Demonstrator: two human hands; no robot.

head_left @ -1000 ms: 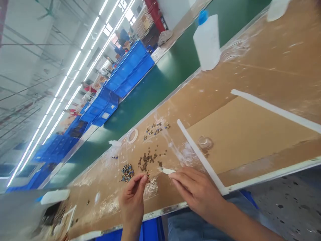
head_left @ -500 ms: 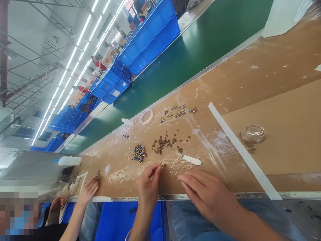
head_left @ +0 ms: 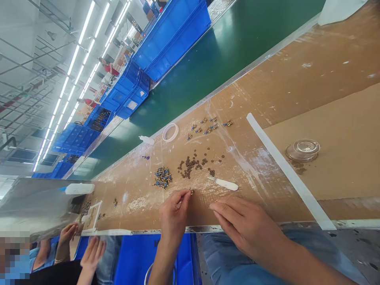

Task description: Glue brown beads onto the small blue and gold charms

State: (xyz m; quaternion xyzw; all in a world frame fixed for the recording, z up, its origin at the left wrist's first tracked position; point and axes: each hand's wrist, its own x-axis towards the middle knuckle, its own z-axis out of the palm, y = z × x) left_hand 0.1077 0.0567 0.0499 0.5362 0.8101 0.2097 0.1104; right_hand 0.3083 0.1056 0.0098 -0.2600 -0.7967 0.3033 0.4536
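Note:
My left hand [head_left: 174, 209] pinches a small gold-and-dark figurine [head_left: 191, 191] between thumb and forefinger above the table. To its right, my right hand [head_left: 237, 217] has thumb and fingers pressed together; whatever is in them is too small to make out. Just beyond the hands lies a white-handled knife [head_left: 227, 184], its tip close to a scatter of small brown discs [head_left: 190, 166]. A heap of blue-and-gold figurines [head_left: 162, 177] sits beyond my left hand. Several more figurines [head_left: 208, 128] stand or lie apart farther back.
A tape roll [head_left: 170, 132] and a small white bottle [head_left: 146, 139] lie near the green conveyor belt [head_left: 190, 87]. At right are a white strip [head_left: 285, 166] and a clear dish [head_left: 303, 150]. A co-worker's hands [head_left: 93, 251] are at left. Blue crates [head_left: 172, 43] line the belt's far side.
The view has shifted slightly. At left, the co-worker's hand has drawn back from the table, leaving a small figurine there. My own hands keep nearly the same pose.

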